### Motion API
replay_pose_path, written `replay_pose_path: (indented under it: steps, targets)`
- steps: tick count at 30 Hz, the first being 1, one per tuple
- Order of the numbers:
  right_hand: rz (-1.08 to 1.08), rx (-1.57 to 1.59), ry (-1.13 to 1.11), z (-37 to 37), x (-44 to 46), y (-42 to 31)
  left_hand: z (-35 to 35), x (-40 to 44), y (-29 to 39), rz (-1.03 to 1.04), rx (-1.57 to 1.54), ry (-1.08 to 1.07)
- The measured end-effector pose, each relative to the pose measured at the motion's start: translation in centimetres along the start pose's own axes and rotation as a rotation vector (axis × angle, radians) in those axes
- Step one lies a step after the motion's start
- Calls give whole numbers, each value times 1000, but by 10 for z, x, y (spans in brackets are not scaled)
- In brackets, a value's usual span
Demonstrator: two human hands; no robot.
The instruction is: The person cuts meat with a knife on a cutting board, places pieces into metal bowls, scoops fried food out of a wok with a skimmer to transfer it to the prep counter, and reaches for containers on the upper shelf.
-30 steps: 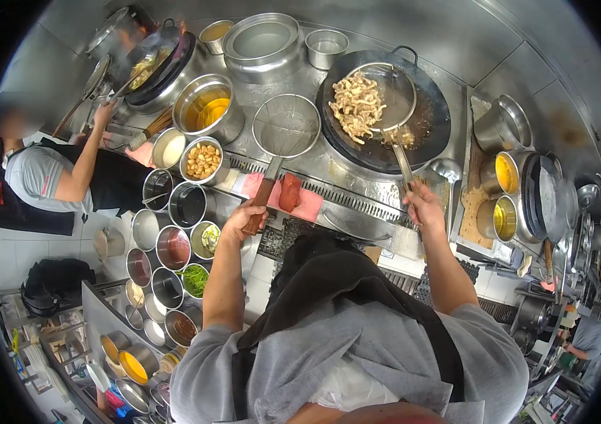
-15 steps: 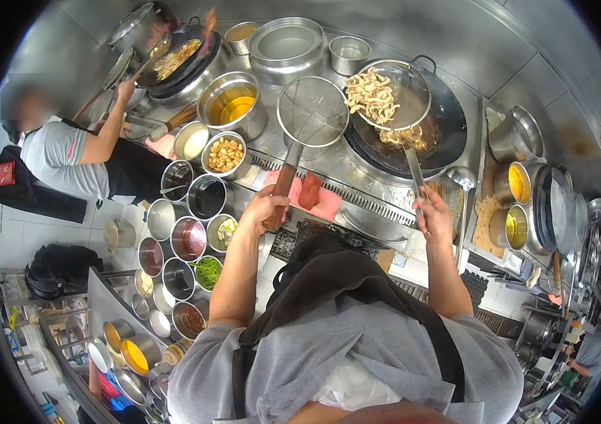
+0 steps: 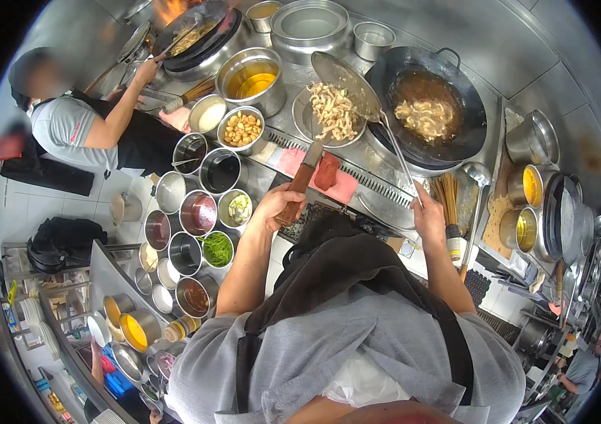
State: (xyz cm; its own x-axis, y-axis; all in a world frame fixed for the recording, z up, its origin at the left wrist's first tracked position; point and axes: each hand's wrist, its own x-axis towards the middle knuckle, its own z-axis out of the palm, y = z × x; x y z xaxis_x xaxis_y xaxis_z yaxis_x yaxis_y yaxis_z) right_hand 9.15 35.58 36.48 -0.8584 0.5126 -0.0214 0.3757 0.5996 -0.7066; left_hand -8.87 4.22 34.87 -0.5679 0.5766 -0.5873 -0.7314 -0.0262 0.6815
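My left hand [image 3: 281, 207] grips the wooden handle [image 3: 302, 178] of a round mesh strainer [image 3: 305, 116], held over the stove's front. Strips of cooked food [image 3: 334, 113] tumble into it from a wide perforated skimmer [image 3: 348, 81], which is tilted on its side above. The skimmer's long metal handle runs down to my right hand [image 3: 428, 215], closed around its end. To the right a black wok [image 3: 471, 106] holds brown oil with more pale strips [image 3: 425, 120] bubbling in it. A red block [image 3: 326, 172] lies on a pink cloth [image 3: 343, 189] below the strainer.
Pots of golden oil [image 3: 252, 78], brown nuggets [image 3: 242, 130] and dark liquid [image 3: 221, 169] stand at the left. Beyond them a co-worker [image 3: 78, 127] works at a flaming wok [image 3: 198, 35]. A ladle [image 3: 478, 173] and a bamboo brush [image 3: 449, 201] lie at the right.
The skimmer has moved left from over the wok and tipped, and its strips now fall into the strainer. More of the wok's oil shows. The whole view has shifted.
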Motion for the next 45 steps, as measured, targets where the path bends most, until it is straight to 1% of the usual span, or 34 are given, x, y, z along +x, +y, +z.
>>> replay_pose_path:
  steps: [2, 3, 6, 8, 11, 12, 14, 15, 16, 18, 20, 21, 22, 23, 24, 26, 27, 28, 30, 32, 34, 38, 42, 45]
  targets:
    - [-61, 49, -27, -8, 2, 4, -4, 1, -4, 1, -16, -23]
    - [-47, 58, -55, -12, 4, 5, -6, 2, -6, 5, -33, -46]
    - [-60, 26, -44, -24, 7, -12, -12, 6, -11, 20, -101, -87]
    - [-38, 13, -22, -29, 6, -6, -13, 5, -15, 26, -84, -92]
    - [98, 275, 116, -47, 2, 11, -17, 5, -19, 34, -73, -116]
    - [285, 433, 102, -63, -2, 14, -19, 5, -20, 46, -78, -120]
    - [140, 335, 304, -79, 3, 51, -26, 7, -22, 56, -94, -136]
    - [86, 155, 322, -90, 8, 79, -24, 3, -20, 61, -82, -115]
    - [93, 150, 336, -99, 12, 84, -23, 1, -18, 69, -71, -94]
    - [203, -318, 368, -118, 21, 89, -27, 4, -16, 67, -63, -88]
    - [176, -300, 334, -123, 28, 103, -27, 8, -16, 70, -66, -72]
    - [328, 13, 220, -126, 25, 110, -28, 10, -15, 65, -46, -66]
    - [473, 330, 101, -125, 22, 95, -29, 12, -12, 61, -25, -59]
    - [492, 448, 89, -120, 18, 86, -28, 12, -10, 60, -16, -54]
    - [489, 448, 87, -114, 14, 83, -26, 12, -8, 62, -17, -51]
    - [501, 699, 49, -99, 7, 75, -22, 10, -5, 42, 10, -36]
    - [539, 747, 37, -93, 6, 64, -23, 12, -6, 40, 25, -30]
    - [538, 752, 35, -83, 10, 61, -22, 12, -5, 43, 28, -26]
    - [505, 886, 7, -64, 20, 62, -19, 14, -4, 40, 28, -42]
    - [475, 889, 28, -46, 28, 51, -15, 17, 0, 50, 36, -43]
    - [499, 918, 61, -34, 35, 47, -13, 21, 1, 27, 43, -31]
    - [423, 865, 15, -34, 30, 52, -6, 24, 9, 42, 87, 0]
    - [374, 780, 7, -34, 49, 55, -6, 34, 14, 47, 96, -41]
    - [385, 846, -3, -43, 34, 39, -4, 40, 17, 38, 104, -32]
